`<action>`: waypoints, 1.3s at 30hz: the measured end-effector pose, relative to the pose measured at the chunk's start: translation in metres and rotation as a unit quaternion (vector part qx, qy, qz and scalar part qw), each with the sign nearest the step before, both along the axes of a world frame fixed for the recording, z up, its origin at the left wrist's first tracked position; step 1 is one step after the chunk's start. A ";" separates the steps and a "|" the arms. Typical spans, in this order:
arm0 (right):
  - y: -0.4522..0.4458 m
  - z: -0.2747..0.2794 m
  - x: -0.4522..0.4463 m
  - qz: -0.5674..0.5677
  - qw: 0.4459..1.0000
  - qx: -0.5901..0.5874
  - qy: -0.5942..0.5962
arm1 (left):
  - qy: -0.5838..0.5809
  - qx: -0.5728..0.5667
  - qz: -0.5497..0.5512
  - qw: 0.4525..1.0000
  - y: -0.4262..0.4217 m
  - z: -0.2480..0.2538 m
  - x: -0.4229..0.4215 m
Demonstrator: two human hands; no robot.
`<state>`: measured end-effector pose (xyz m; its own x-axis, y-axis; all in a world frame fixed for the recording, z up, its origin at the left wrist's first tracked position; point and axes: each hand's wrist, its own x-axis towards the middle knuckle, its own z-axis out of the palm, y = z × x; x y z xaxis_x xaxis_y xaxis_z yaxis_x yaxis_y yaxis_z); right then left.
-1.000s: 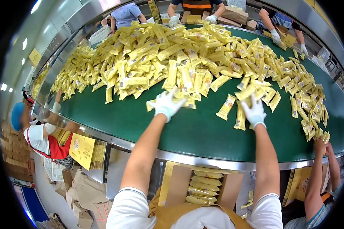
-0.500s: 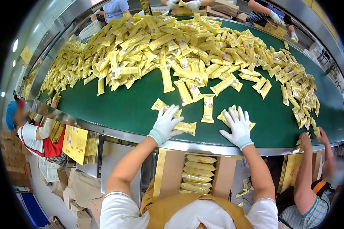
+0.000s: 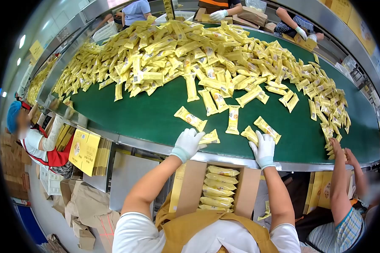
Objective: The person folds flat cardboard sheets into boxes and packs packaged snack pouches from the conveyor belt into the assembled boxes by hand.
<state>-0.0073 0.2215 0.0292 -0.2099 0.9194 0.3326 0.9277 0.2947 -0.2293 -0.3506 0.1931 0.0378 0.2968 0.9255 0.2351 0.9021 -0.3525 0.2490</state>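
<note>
My left hand [image 3: 187, 144], in a white glove, is at the near edge of the green belt [image 3: 147, 114]. Its bent fingers and thumb close on the left end of a yellow snack packet [image 3: 210, 137]. Also gloved, my right hand [image 3: 264, 150] pinches another yellow packet [image 3: 250, 134] between thumb and fingers. Just beyond it lies a loose packet [image 3: 267, 129]; a further one [image 3: 191, 118] rests above my left hand. Between the two hands a packet [image 3: 232, 119] stands lengthwise on the belt. Below, an open carton [image 3: 191, 185] holds a row of several packets.
A large heap of yellow packets [image 3: 169, 55] covers the belt's far side. Flattened yellow cartons [image 3: 85, 152] stand at left beside a person in a red apron [image 3: 60, 156]. At right, a co-worker's hands [image 3: 341, 154] handle packets. Others work across the belt.
Both my hands have drawn back toward the belt edge, their spread fingers now curled in on packets. The packets that lay under my palms are uncovered, and some have turned.
</note>
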 end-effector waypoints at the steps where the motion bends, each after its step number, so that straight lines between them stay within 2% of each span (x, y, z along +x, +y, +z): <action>1: 0.000 -0.002 0.001 0.000 1.000 0.005 0.005 | 0.004 -0.005 0.008 1.000 -0.001 0.001 0.001; 5: 0.000 -0.001 0.000 -0.012 1.000 0.002 0.022 | 0.003 -0.017 0.015 1.000 -0.003 0.005 0.003; 7: 0.003 0.006 0.004 0.032 0.998 -0.049 0.019 | 0.010 -0.017 -0.010 1.000 -0.002 0.011 0.000; 9: 0.005 0.025 0.016 0.080 0.986 -0.144 0.023 | 0.099 -0.008 -0.072 0.992 0.000 0.028 -0.012; 10: 0.005 0.033 0.022 0.091 0.986 -0.132 0.054 | 0.126 -0.057 -0.077 0.987 0.002 0.043 -0.017; 12: 0.010 0.048 0.032 0.077 0.990 -0.078 0.091 | 0.087 -0.091 -0.034 0.991 0.023 0.047 -0.035; 13: 0.017 0.057 0.035 0.054 0.993 -0.037 0.095 | 0.096 -0.082 -0.015 0.992 0.033 0.066 -0.038; 15: 0.038 0.068 0.043 -0.002 0.989 -0.033 0.141 | 0.051 0.020 -0.080 0.995 0.060 0.070 -0.057; 17: 0.059 0.064 0.048 -0.030 0.995 -0.055 0.083 | 0.077 0.024 -0.133 0.988 0.084 0.067 -0.063; 19: 0.071 0.050 0.047 -0.039 0.978 -0.196 -0.065 | 0.119 -0.080 -0.136 0.980 0.104 0.056 -0.063; 22: 0.069 0.038 0.047 -0.038 0.982 -0.137 -0.122 | 0.152 -0.166 -0.154 0.962 0.110 0.066 -0.062; 25: 0.059 0.028 0.040 -0.055 0.987 -0.115 -0.094 | 0.165 -0.158 -0.144 0.963 0.091 0.056 -0.061; 27: 0.050 0.021 0.036 -0.076 0.989 -0.117 -0.052 | 0.144 -0.123 -0.113 0.975 0.081 0.045 -0.063; 28: 0.046 0.010 0.038 -0.058 0.996 -0.050 -0.053 | 0.130 -0.109 -0.092 0.981 0.076 0.038 -0.062; 30: 0.040 -0.005 0.041 -0.039 0.998 0.006 -0.058 | 0.118 -0.042 -0.070 0.990 0.063 0.025 -0.061; 31: 0.039 -0.012 0.041 -0.025 0.996 0.046 -0.067 | 0.115 -0.053 -0.046 0.991 0.059 0.021 -0.061; 34: 0.025 0.022 0.016 -0.049 0.992 0.016 -0.115 | 0.112 -0.092 0.009 0.989 0.045 0.036 -0.049; 37: 0.015 0.027 0.009 -0.027 0.988 0.050 -0.142 | 0.123 -0.034 -0.007 0.992 0.019 0.049 -0.033; 39: 0.012 0.029 0.013 0.000 0.989 0.031 -0.142 | 0.137 0.011 -0.024 0.990 0.013 0.036 -0.034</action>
